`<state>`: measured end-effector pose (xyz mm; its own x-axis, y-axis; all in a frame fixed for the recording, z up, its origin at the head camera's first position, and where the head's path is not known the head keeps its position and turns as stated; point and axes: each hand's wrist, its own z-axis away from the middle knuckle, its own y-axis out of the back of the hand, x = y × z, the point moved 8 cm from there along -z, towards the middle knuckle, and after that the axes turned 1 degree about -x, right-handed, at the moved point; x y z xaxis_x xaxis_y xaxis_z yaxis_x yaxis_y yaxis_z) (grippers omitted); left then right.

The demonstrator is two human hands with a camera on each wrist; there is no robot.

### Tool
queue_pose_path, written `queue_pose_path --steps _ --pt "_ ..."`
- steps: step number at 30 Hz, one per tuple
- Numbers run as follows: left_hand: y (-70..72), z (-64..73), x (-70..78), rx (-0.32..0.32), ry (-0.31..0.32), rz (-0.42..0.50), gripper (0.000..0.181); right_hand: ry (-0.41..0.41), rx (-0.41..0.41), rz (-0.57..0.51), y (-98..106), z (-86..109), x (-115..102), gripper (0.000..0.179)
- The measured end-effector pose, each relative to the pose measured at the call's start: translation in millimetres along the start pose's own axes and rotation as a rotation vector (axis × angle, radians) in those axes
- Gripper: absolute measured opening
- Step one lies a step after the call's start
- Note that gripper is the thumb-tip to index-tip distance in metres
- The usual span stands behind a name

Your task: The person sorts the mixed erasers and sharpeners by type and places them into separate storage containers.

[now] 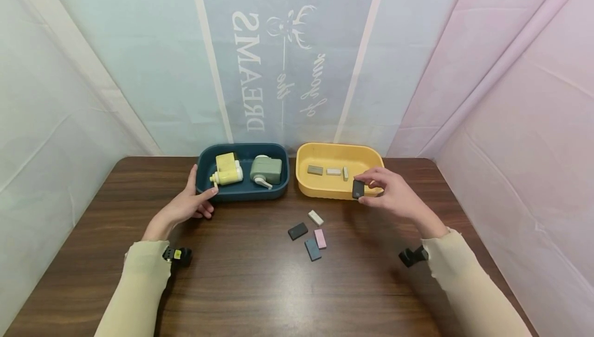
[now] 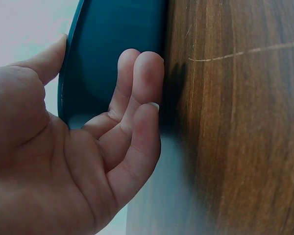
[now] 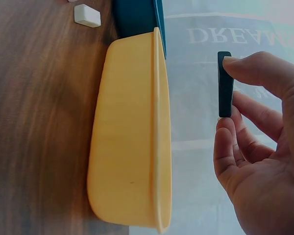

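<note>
My right hand (image 1: 392, 192) pinches a small black rectangular block (image 1: 358, 189) between thumb and fingertips, over the near rim of the yellow bin (image 1: 320, 191). The right wrist view shows this block (image 3: 225, 83) edge-on, raised above the bin's rim. Inside the yellow bin lie several small blocks, one of them grey-brown (image 1: 315, 170). At the left end of the dark blue bin (image 1: 246, 195), my left hand (image 1: 192, 203) grips the corner, thumb at the rim, other fingers (image 2: 149, 78) curled along its outer wall. A yellow device (image 1: 227, 172) and a green device (image 1: 266, 169) lie in that bin.
In front of the bins on the wooden table (image 1: 241, 275) lie a white block (image 1: 316, 218), a black block (image 1: 298, 231), a pink block (image 1: 320, 239) and a blue-grey block (image 1: 313, 250). A printed curtain (image 1: 297, 69) hangs right behind the bins.
</note>
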<state>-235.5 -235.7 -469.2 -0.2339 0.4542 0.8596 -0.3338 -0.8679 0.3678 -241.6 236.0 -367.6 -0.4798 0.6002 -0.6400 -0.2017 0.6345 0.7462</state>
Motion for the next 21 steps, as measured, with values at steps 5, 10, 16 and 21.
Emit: queue_pose_path --steps 5,10,16,21 --pt "-0.8 -0.2 -0.7 0.001 -0.007 0.006 0.102 0.022 0.000 0.028 0.1 -11.7 -4.0 0.045" --pt "-1.1 0.5 -0.4 -0.003 -0.010 0.008 0.101 0.011 -0.034 0.032 0.6 -26.2 -5.6 0.044" --pt "-1.6 0.4 0.4 -0.002 -0.010 0.009 0.101 -0.001 -0.066 -0.008 1.4 -43.5 -5.6 0.044" --pt "-1.5 2.0 0.8 -0.004 -0.008 0.007 0.103 -0.060 -0.097 -0.036 -1.3 -57.1 0.3 0.049"
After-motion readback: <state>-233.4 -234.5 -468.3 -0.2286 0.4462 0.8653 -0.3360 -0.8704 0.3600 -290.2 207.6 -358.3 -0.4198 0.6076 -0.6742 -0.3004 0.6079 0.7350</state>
